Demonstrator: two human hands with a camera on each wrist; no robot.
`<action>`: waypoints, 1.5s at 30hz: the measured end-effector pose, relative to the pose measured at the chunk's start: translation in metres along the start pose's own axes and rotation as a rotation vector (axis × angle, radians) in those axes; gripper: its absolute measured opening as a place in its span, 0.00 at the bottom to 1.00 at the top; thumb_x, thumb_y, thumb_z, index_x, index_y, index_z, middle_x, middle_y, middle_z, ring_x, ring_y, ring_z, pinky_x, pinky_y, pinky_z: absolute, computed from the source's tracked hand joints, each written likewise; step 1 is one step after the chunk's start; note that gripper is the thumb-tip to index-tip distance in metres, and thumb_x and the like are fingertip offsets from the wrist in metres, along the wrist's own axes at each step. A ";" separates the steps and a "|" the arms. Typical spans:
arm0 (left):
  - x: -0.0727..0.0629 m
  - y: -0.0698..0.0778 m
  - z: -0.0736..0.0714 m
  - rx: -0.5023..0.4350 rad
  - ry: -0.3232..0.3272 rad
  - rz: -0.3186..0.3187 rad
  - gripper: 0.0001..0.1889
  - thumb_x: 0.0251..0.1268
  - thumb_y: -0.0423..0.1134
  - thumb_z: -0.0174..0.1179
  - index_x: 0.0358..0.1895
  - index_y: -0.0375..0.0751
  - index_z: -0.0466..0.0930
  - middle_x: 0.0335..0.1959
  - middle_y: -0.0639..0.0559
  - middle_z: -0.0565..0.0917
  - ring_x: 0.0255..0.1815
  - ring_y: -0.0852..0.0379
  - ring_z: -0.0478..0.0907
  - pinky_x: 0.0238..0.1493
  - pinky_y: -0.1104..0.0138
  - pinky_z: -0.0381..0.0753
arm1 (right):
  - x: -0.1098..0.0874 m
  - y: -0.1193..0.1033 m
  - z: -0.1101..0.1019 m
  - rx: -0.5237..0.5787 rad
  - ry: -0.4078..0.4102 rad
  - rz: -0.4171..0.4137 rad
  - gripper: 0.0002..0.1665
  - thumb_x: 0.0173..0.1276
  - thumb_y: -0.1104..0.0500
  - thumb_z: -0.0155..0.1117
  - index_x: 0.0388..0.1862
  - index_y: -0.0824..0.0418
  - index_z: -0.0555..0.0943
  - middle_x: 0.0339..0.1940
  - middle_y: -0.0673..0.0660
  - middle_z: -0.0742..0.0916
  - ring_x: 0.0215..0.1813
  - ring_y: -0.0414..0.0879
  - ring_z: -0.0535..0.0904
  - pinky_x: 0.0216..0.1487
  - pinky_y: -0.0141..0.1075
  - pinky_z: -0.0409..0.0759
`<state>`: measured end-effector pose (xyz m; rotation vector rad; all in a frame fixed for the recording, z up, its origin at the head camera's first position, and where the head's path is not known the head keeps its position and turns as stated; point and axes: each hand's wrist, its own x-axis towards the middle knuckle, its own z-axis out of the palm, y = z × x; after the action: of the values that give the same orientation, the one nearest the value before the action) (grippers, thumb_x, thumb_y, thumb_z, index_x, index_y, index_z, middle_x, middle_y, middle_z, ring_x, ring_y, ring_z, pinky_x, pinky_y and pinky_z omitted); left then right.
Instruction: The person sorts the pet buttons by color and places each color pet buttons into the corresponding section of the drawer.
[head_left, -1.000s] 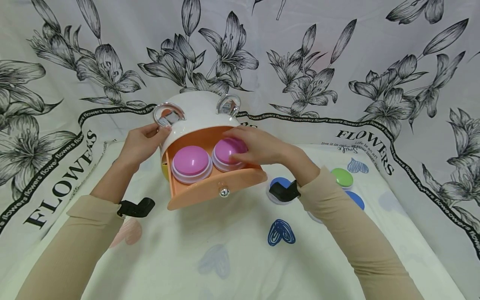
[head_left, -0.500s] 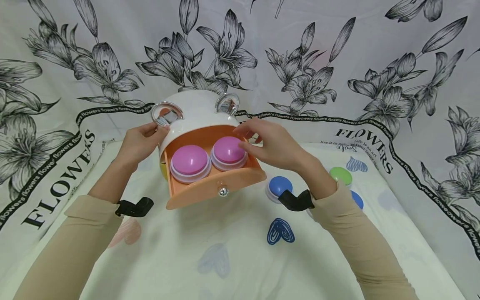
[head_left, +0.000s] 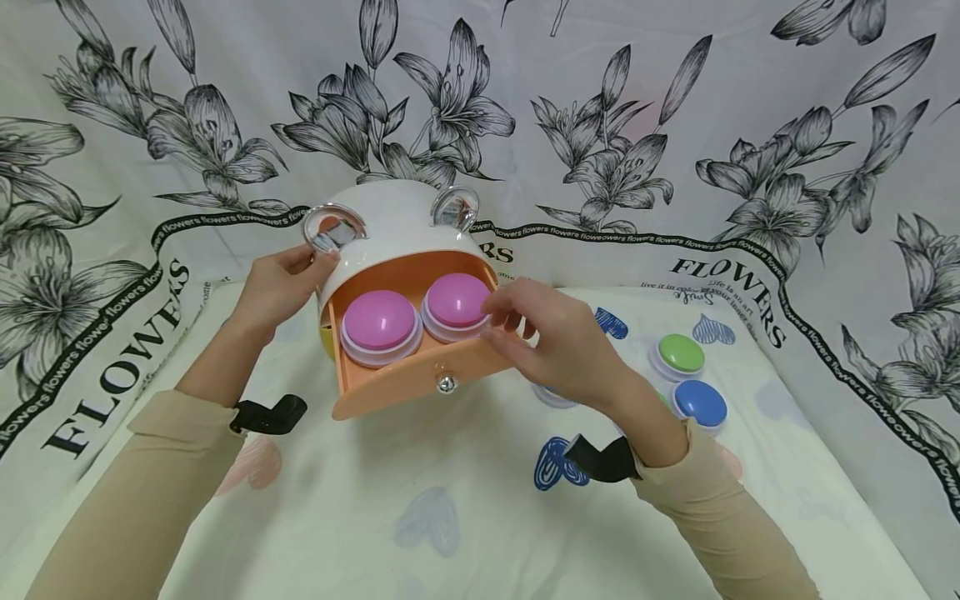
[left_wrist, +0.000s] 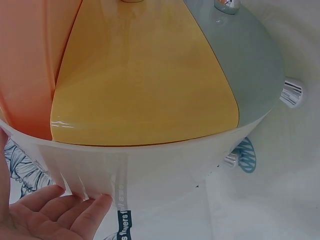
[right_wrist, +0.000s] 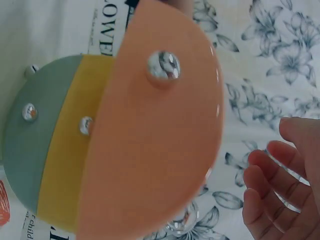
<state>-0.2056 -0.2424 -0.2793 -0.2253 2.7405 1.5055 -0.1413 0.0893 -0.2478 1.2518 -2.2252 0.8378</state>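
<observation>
A white rounded drawer box [head_left: 397,208] with silver ear-like rings stands at the centre. Its orange drawer [head_left: 420,390] is pulled out, with a silver knob on the front. Two round jars with pink domed tops [head_left: 381,320] sit side by side in it. My left hand [head_left: 281,287] holds the box's left side near the ring. In the left wrist view its fingers [left_wrist: 95,212] press the white shell beside the yellow drawer [left_wrist: 145,75]. My right hand [head_left: 558,337] hovers by the drawer's right end, fingers loosely bent around nothing. The right wrist view shows it apart from the drawer.
On the heart-printed cloth at the right are a green-topped jar [head_left: 681,353] and a blue-topped jar [head_left: 701,402]. Another jar [head_left: 553,397] is mostly hidden under my right hand. Flower-printed fabric [head_left: 480,108] hangs behind the box.
My right hand has left the right pink-topped jar and moved right and toward me, past the drawer's end. The left hand and the box stay in place.
</observation>
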 end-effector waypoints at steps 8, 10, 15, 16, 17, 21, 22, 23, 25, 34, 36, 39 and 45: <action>0.000 0.000 0.000 -0.007 -0.004 -0.007 0.48 0.55 0.70 0.48 0.72 0.42 0.49 0.69 0.41 0.62 0.70 0.43 0.55 0.64 0.41 0.57 | -0.018 -0.017 0.020 -0.081 0.010 -0.034 0.15 0.53 0.59 0.72 0.38 0.61 0.78 0.31 0.51 0.83 0.34 0.39 0.78 0.37 0.23 0.79; 0.000 0.000 0.000 -0.007 -0.003 -0.006 0.48 0.55 0.70 0.48 0.72 0.42 0.50 0.69 0.41 0.62 0.70 0.43 0.55 0.65 0.41 0.57 | -0.022 -0.019 0.026 -0.117 0.010 -0.039 0.15 0.53 0.58 0.72 0.37 0.59 0.77 0.30 0.51 0.83 0.34 0.40 0.78 0.37 0.24 0.79; 0.001 0.000 0.000 -0.007 -0.005 -0.004 0.48 0.55 0.70 0.48 0.72 0.42 0.50 0.69 0.41 0.62 0.70 0.43 0.55 0.65 0.41 0.57 | -0.029 -0.021 0.040 -0.193 -0.009 -0.049 0.15 0.55 0.55 0.70 0.39 0.58 0.77 0.32 0.49 0.83 0.36 0.39 0.79 0.32 0.23 0.78; 0.001 0.000 0.000 -0.008 -0.005 -0.004 0.48 0.55 0.70 0.48 0.72 0.42 0.50 0.69 0.41 0.62 0.70 0.43 0.55 0.65 0.41 0.57 | -0.030 -0.021 0.044 -0.198 -0.018 -0.044 0.16 0.55 0.54 0.70 0.40 0.57 0.77 0.32 0.49 0.83 0.36 0.39 0.79 0.30 0.23 0.78; 0.001 0.000 0.000 -0.008 -0.005 -0.005 0.48 0.55 0.70 0.48 0.72 0.42 0.50 0.69 0.41 0.62 0.70 0.43 0.55 0.65 0.41 0.57 | -0.031 -0.021 0.047 -0.208 -0.026 -0.037 0.16 0.55 0.54 0.70 0.40 0.57 0.77 0.32 0.48 0.84 0.36 0.38 0.79 0.29 0.22 0.76; 0.001 0.001 0.000 -0.008 -0.002 -0.008 0.48 0.55 0.70 0.48 0.72 0.42 0.50 0.69 0.41 0.62 0.70 0.43 0.55 0.64 0.41 0.57 | -0.035 -0.021 0.058 -0.232 -0.050 0.010 0.19 0.55 0.51 0.71 0.42 0.56 0.77 0.32 0.47 0.84 0.35 0.37 0.79 0.24 0.20 0.72; 0.001 0.001 0.000 -0.008 -0.002 -0.008 0.48 0.55 0.70 0.48 0.72 0.42 0.50 0.69 0.41 0.62 0.70 0.43 0.55 0.64 0.41 0.57 | -0.036 -0.021 0.061 -0.234 -0.051 0.022 0.20 0.54 0.51 0.71 0.43 0.56 0.77 0.33 0.47 0.84 0.34 0.37 0.78 0.24 0.19 0.72; 0.001 0.001 0.001 -0.007 0.000 -0.008 0.48 0.55 0.70 0.48 0.72 0.42 0.50 0.69 0.41 0.62 0.70 0.43 0.55 0.64 0.41 0.58 | -0.037 -0.021 0.064 -0.235 -0.049 0.033 0.21 0.53 0.51 0.72 0.43 0.56 0.76 0.33 0.47 0.84 0.34 0.37 0.78 0.25 0.19 0.72; 0.002 0.000 0.001 -0.005 0.002 -0.007 0.48 0.55 0.70 0.48 0.72 0.42 0.49 0.69 0.41 0.62 0.70 0.43 0.56 0.64 0.42 0.58 | -0.038 -0.021 0.068 -0.235 -0.033 0.048 0.23 0.52 0.51 0.73 0.44 0.57 0.76 0.33 0.48 0.84 0.34 0.38 0.79 0.26 0.20 0.74; 0.002 -0.002 0.001 -0.001 0.003 -0.011 0.48 0.55 0.70 0.48 0.72 0.42 0.49 0.69 0.41 0.61 0.70 0.42 0.56 0.64 0.41 0.58 | -0.039 -0.023 0.087 -0.380 0.102 0.046 0.22 0.52 0.49 0.73 0.36 0.58 0.73 0.26 0.48 0.81 0.26 0.37 0.75 0.18 0.21 0.69; 0.001 -0.001 0.001 -0.001 0.003 -0.011 0.48 0.55 0.70 0.48 0.72 0.42 0.49 0.69 0.41 0.61 0.70 0.42 0.56 0.64 0.41 0.57 | -0.039 -0.024 0.089 -0.405 0.130 0.047 0.20 0.52 0.49 0.72 0.34 0.58 0.73 0.24 0.48 0.80 0.22 0.37 0.73 0.16 0.21 0.65; 0.001 0.000 0.001 0.000 0.003 -0.009 0.48 0.55 0.70 0.48 0.72 0.42 0.49 0.69 0.41 0.62 0.70 0.42 0.56 0.64 0.41 0.57 | -0.037 -0.025 0.091 -0.419 0.153 0.055 0.19 0.53 0.50 0.72 0.33 0.58 0.73 0.22 0.48 0.79 0.20 0.37 0.71 0.15 0.21 0.62; -0.001 0.001 0.000 -0.001 0.004 -0.002 0.48 0.55 0.70 0.48 0.72 0.41 0.50 0.69 0.40 0.62 0.70 0.43 0.55 0.65 0.42 0.57 | -0.033 -0.024 0.089 -0.402 0.171 0.064 0.19 0.52 0.52 0.72 0.32 0.59 0.72 0.23 0.49 0.80 0.23 0.37 0.75 0.16 0.22 0.64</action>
<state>-0.2053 -0.2412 -0.2782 -0.2315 2.7414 1.5070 -0.1125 0.0377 -0.3257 0.8892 -2.1645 0.4651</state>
